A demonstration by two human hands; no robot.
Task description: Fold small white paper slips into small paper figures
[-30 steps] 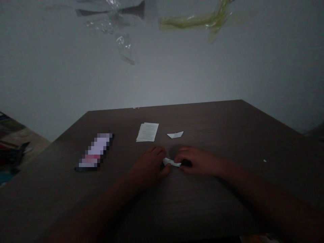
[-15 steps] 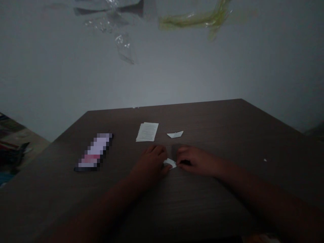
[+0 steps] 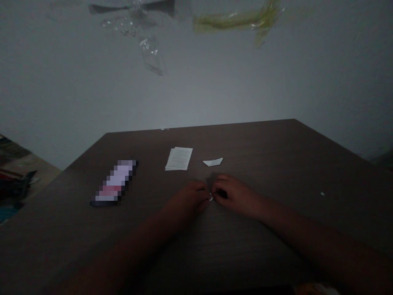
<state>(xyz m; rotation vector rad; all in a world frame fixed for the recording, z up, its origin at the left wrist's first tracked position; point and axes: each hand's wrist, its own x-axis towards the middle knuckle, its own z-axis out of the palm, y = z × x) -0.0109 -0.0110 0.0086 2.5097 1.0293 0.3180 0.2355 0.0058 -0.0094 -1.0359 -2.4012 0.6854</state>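
Note:
Near the middle of the brown table [image 3: 233, 254], my left hand [image 3: 192, 198] and my right hand [image 3: 235, 193] meet at a small folded piece of paper [image 3: 211, 197]. Only a white sliver of it shows between the fingertips. The fingers of my left hand are closed over most of it. My right hand pinches at its right side, thumb and fingers curled. Just beyond the hands lies a folded paper boat [image 3: 213, 162]. To its left rests a stack of printed paper sheets [image 3: 179, 158].
A phone [image 3: 115, 182] with a blurred-out screen lies at the left. A tiny white scrap [image 3: 322, 193] is on the right side of the table. Behind the far edge stands a wall [image 3: 215, 82] with yellow tape [image 3: 233, 21] and clear tape on it.
My left hand has closed further over the folded paper and its fingers have drawn in, so less white shows. My right hand stays close by, its fingertips now nearer the left hand.

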